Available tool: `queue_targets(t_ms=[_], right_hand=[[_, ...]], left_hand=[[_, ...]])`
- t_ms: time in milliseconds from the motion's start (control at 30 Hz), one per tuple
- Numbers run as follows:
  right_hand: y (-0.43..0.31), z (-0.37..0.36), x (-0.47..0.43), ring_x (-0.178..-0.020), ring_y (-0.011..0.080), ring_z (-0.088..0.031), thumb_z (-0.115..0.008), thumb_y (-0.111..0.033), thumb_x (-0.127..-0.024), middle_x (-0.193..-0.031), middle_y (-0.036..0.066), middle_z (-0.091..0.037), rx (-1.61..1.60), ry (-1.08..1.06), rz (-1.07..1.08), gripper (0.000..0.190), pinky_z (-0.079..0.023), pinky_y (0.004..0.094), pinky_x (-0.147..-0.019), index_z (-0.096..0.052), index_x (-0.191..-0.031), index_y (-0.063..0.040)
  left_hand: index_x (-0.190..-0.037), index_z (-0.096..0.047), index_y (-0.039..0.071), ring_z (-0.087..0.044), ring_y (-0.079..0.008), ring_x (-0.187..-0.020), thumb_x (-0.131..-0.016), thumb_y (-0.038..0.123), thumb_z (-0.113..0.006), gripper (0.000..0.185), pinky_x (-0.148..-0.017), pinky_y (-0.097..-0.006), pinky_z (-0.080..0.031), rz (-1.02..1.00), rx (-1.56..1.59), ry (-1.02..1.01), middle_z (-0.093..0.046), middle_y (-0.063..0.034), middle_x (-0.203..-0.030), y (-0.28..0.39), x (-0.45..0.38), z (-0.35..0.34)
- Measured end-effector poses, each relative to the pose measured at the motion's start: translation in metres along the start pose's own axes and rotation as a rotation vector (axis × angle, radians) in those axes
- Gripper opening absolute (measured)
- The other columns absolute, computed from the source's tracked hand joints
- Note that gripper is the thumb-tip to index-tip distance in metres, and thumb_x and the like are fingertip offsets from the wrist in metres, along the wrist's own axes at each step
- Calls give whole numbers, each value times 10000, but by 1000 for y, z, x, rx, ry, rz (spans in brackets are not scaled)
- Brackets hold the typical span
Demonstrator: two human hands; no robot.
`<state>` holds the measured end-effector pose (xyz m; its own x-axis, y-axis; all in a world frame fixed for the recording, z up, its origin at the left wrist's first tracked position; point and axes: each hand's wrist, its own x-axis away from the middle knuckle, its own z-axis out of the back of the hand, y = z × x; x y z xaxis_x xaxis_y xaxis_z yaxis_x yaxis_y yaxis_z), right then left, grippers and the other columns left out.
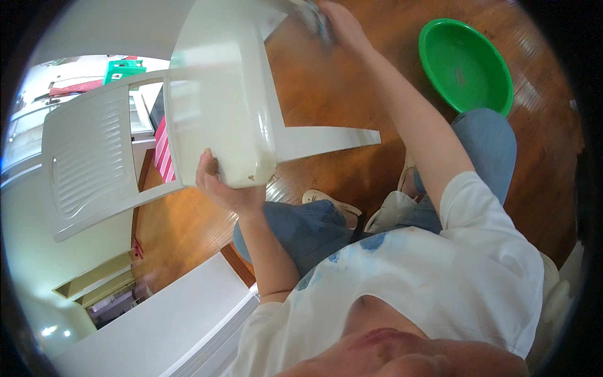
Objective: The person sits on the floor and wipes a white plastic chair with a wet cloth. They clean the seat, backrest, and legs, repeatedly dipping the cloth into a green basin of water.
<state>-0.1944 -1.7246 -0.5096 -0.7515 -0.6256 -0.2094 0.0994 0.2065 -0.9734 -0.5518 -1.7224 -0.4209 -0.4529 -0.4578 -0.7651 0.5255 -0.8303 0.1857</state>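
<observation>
A white plastic chair [212, 103] is tilted on its side before me, its slatted backrest to the left and a leg pointing right. My left hand [228, 193] grips the seat's near edge, thumb on top, beside a small brown mark at the corner. At the top of the picture, my right hand [341, 23] holds a blurred greyish cloth [313, 21] close to a far leg of the chair. What the cloth touches cannot be made out.
A green plastic basin [464, 66] stands on the brown wooden floor [330, 89], beyond my knee at the upper right. A white cabinet or counter [155, 320] is at lower left. Behind the chair are a red striped cloth [163, 155] and a green stool [123, 69].
</observation>
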Motion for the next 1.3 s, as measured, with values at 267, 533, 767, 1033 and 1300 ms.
queue_targets(t_ms=[267,533,767,1033,1300], right_hand=[[-72,-119,-58,-992,187,-606,-557,-163,-932,-1073,115,-645,-572,-134,134,303,-513,334,-822,-564,-1195,-13],[-100,-70,96,-983,206,-597,-610,-280,-859,-1063,94,-639,-112,-294,157,412,-478,342,-861,-580,-1212,-68],[-123,-26,186,-1004,220,-581,-672,-203,-763,-1104,96,-593,-106,-418,178,456,-469,331,-878,-539,-1185,-92],[-85,6,240,-1167,273,-514,-844,-262,-686,-1274,139,-486,281,-256,80,809,-440,372,-965,-385,-1323,-69],[-56,21,237,-1048,208,-584,-868,-171,-682,-1109,85,-615,325,-136,158,681,-476,344,-913,-487,-1230,-40]], left_hand=[[-1279,-453,26,-497,-319,-1125,-474,168,-869,918,-969,-417,-426,-27,-3,-54,-498,-133,-1204,2,-4,7],[-1241,-482,28,-515,-341,-1098,-441,157,-864,896,-958,-427,-426,11,-34,1,-537,-147,-1159,3,-7,8],[-1170,-467,48,-522,-320,-1112,-535,341,-885,814,-929,-445,-377,-104,-76,8,-547,-123,-1233,7,-7,8],[-1110,-508,84,-527,-297,-1105,-511,267,-870,723,-918,-444,-357,-149,-43,68,-565,-71,-1207,26,2,0],[-1045,-540,142,-540,-263,-1085,-487,217,-818,628,-854,-425,-349,-160,-59,38,-570,-21,-1166,52,19,-16]])
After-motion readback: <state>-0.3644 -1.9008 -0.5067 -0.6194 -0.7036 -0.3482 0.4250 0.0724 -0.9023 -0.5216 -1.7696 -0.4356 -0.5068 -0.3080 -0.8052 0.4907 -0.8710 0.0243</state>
